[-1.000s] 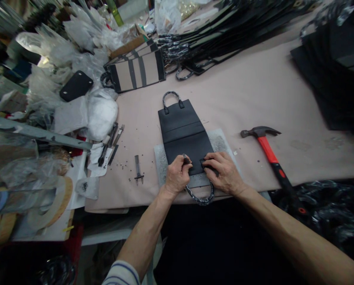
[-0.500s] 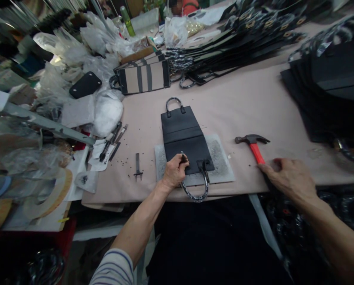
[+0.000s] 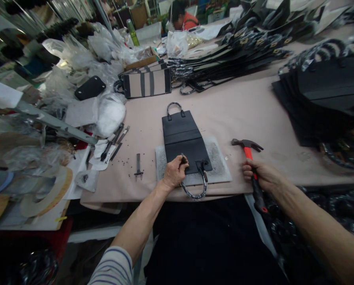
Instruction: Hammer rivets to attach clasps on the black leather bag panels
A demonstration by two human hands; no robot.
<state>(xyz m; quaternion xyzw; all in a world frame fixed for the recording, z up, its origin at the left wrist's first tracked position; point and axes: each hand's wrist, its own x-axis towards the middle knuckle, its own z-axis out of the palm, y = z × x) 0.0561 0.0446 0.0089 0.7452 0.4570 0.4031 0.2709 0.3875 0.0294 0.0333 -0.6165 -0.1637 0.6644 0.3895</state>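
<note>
A black leather bag panel (image 3: 184, 132) lies flat with a plastic-wrapped handle at each end. Its near part rests on a grey, speckled slab (image 3: 220, 160). My left hand (image 3: 174, 172) is closed around a short, dark metal punch (image 3: 183, 158), held upright on the panel near its front edge; the punch's lower tip is hidden by my fingers. To the right, my right hand (image 3: 264, 174) wraps round the grip of a claw hammer (image 3: 247, 152) with a red and black handle. The hammer's head is above the tabletop, right of the slab.
A pronged metal tool (image 3: 138, 164) lies left of the slab, with further hand tools (image 3: 113, 144) beyond it. Stacked black panels (image 3: 328, 87) stand at right, more bag pieces (image 3: 212, 63) at the back. Clear plastic bags (image 3: 67, 87) crowd the left. A person (image 3: 190, 19) is at the far end.
My right hand has closed round the hammer's handle and moved it slightly left, towards me. My left hand stays on the panel with the punch. The view has shifted a little.
</note>
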